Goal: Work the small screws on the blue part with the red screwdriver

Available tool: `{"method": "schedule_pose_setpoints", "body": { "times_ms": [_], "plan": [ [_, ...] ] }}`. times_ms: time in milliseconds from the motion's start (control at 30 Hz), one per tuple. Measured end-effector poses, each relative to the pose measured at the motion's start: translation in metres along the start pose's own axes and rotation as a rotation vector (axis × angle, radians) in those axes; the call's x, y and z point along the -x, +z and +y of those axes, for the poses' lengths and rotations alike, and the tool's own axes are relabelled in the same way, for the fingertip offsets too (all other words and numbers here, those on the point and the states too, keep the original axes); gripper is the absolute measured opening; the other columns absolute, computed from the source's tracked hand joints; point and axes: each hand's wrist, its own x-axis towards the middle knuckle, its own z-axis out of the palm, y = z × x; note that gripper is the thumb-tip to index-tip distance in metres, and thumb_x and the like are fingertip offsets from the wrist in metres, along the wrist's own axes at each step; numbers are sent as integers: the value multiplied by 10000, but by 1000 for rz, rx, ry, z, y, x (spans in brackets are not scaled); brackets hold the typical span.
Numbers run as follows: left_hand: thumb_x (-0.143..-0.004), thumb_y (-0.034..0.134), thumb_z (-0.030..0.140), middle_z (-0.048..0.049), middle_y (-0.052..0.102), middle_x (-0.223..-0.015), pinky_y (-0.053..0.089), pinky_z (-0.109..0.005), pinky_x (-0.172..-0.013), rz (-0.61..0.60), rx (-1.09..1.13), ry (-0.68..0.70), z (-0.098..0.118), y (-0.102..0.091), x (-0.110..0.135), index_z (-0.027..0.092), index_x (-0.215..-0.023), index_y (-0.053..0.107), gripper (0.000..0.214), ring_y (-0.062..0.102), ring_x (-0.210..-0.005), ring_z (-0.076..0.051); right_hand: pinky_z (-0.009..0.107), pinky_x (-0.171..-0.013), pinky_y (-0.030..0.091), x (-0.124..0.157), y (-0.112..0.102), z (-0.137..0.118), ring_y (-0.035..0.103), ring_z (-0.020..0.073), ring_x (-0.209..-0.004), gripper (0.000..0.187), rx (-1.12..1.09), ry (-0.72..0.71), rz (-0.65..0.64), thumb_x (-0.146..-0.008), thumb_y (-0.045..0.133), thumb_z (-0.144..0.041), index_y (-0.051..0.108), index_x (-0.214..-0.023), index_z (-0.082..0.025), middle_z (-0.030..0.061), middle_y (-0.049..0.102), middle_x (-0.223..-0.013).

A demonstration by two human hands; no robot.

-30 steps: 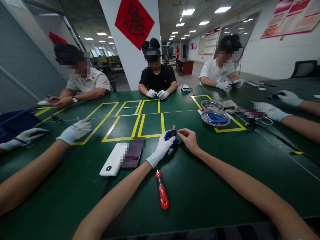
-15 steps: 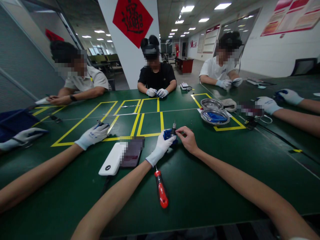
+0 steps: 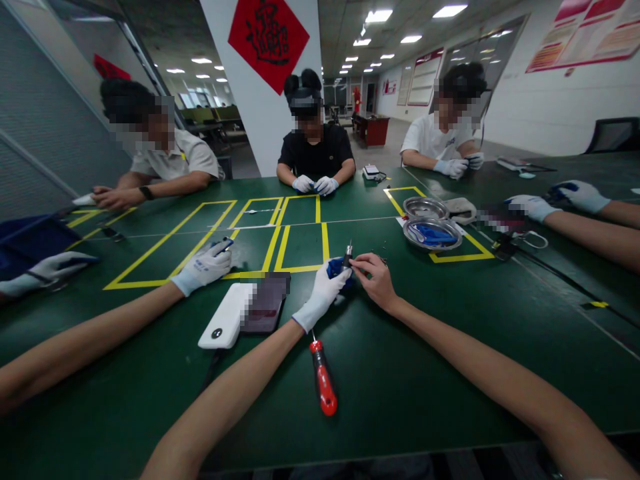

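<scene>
My left hand, in a white glove, is closed round a small blue part with a dark metal tip standing up from it, just in front of the yellow taped squares. My bare right hand pinches at that metal tip, thumb and forefinger together; whatever sits between them is too small to name. A red-handled screwdriver lies on the green table under my left forearm.
A white power bank and a dark phone lie to the left. Two metal dishes, one holding blue parts, stand to the right. A neighbour's gloved hand reaches in from the left. Other people work round the table.
The neighbour's gloved hand on the left has slid right, toward the yellow squares. My right fingers have closed in on the metal tip. My left hand has stayed put.
</scene>
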Motion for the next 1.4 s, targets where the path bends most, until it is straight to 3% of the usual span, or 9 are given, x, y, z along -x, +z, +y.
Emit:
{"method": "schedule_pose_setpoints", "body": {
  "times_ms": [200,700,1100,1400],
  "plan": [
    [-701,713,346,-77,654,-979,477,-337,-866,-3,59,-35,-5,-2,-1,139,-1003,592,385,607,-842,-154,331,-717,537,-2,-2,0,590,200,-930,234,-126,49,-44,-882,561,-283,707,-1065,-273,64,618,-1013],
    [-710,703,303,-78,649,-997,473,-339,-877,-15,-39,-13,1,0,2,142,-1030,603,372,605,-865,-163,269,-603,476,-5,-5,0,614,171,-801,160,-210,176,11,-830,624,-331,686,-897,-200,51,648,-919],
    [-695,716,296,-82,651,-1020,466,-345,-899,-35,-49,6,-4,0,1,146,-1037,600,391,607,-905,-174,319,-741,498,-3,-5,2,592,184,-830,140,-49,23,-111,-897,519,-271,639,-950,-224,54,609,-949],
    [-699,711,308,-68,653,-968,474,-337,-870,-4,-31,-2,-2,1,1,145,-992,598,354,602,-847,-157,320,-708,512,-1,-5,4,609,193,-839,180,-54,38,-50,-883,559,-317,703,-960,-241,60,642,-950]
  ]
}}
